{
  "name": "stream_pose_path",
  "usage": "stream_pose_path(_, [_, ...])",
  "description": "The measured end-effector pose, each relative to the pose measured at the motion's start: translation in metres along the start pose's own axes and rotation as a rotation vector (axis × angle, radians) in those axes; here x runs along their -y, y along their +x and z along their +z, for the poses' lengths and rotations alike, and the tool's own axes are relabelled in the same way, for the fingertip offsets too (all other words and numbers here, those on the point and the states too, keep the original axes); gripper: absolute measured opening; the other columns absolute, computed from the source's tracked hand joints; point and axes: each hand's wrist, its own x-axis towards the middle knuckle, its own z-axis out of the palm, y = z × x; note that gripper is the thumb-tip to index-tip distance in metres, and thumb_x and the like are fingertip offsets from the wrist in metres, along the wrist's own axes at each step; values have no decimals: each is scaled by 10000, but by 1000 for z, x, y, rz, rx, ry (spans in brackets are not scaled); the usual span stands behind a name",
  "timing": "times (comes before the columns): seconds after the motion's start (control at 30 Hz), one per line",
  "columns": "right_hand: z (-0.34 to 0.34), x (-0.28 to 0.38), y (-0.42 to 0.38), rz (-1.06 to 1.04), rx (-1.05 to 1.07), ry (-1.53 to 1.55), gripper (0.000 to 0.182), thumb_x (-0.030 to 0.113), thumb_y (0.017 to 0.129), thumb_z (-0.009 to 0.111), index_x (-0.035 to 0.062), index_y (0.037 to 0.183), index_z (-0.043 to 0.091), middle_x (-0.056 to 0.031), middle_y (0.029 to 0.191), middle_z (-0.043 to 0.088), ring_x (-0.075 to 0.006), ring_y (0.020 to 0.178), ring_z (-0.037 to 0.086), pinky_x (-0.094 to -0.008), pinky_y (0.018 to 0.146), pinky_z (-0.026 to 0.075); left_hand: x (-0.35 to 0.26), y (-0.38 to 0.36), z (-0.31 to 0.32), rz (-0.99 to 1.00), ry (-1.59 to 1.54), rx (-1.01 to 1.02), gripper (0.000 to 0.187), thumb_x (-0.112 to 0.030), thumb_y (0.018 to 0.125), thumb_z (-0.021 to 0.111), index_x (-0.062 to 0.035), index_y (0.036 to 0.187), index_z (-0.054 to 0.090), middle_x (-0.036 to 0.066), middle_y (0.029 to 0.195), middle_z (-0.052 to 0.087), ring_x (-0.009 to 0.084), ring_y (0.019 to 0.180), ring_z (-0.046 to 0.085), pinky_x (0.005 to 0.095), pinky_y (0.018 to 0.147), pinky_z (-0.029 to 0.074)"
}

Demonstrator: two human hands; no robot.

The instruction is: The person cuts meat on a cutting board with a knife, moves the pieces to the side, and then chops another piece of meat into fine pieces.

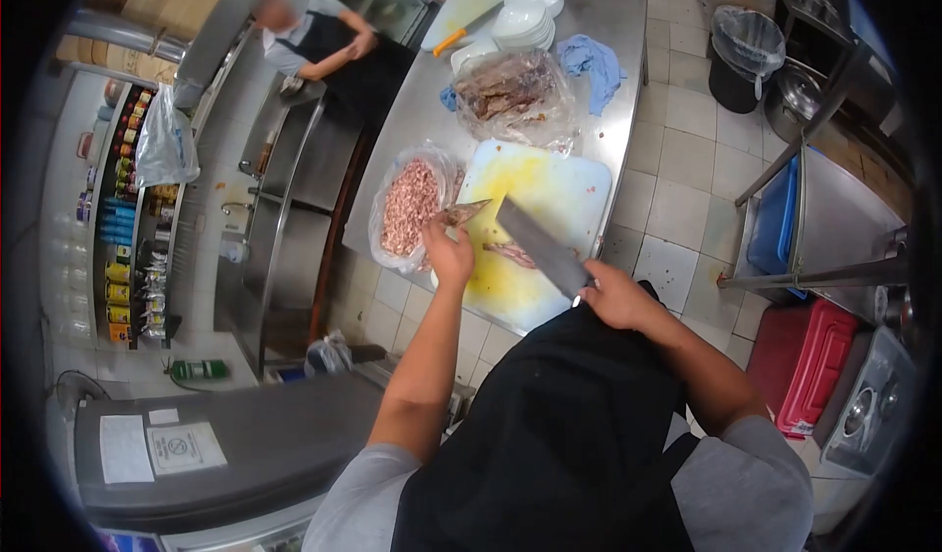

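In the head view, one cleaver (543, 248) is gripped in the closed right hand (613, 297) over one yellow-stained cutting board (559, 194). At ten o'clock from it, one meat strip (461, 213) is pinched by the left hand (449, 256). Two bags are seen: chopped meat (410, 204) at nine o'clock, whole pieces (505, 89) at twelve.

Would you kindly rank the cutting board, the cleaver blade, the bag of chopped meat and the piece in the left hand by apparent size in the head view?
1. Cutting board
2. Bag of chopped meat
3. Cleaver blade
4. Piece held by the left hand
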Motion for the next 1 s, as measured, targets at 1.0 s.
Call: stream_pose_path(1.0, [-108,-65,-64,90,-97,-26,360,155,982,683,-20,1270,557,-305,937,680,-491,887,677,-503,793,527,-109,-89,43,6,53,432,742,-446,914,726,-124,1557,543,235,1596,449,462,1443,398,619,1187,273])
